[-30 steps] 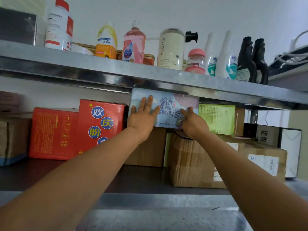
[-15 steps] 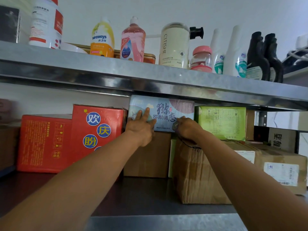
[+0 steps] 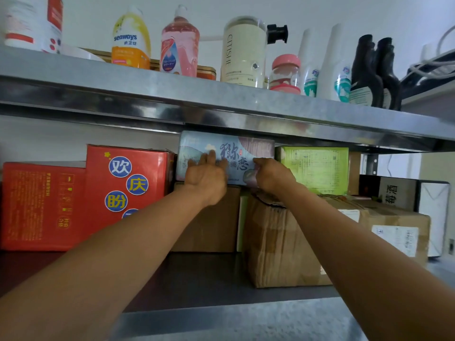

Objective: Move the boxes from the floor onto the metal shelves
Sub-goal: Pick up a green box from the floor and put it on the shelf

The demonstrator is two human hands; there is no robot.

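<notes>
A pale blue and pink box [image 3: 236,148] with dark lettering sits on top of a brown carton [image 3: 211,222], just under the upper metal shelf [image 3: 221,112]. My left hand [image 3: 208,175] presses flat against the box's front with straight fingers. My right hand [image 3: 270,174] rests on the box's lower right front, its fingers bent against it; how they grip is hidden. Both arms reach in over the lower metal shelf [image 3: 221,318].
Two red boxes [image 3: 128,185] stand to the left. A green box [image 3: 317,168] lies on a large brown carton [image 3: 283,244] to the right, with more cartons [image 3: 398,230] beyond. Several bottles [image 3: 179,45] line the upper shelf.
The blue box has gone a little deeper under the upper shelf. My hands have followed it and slid lower on its front; the view has moved closer.
</notes>
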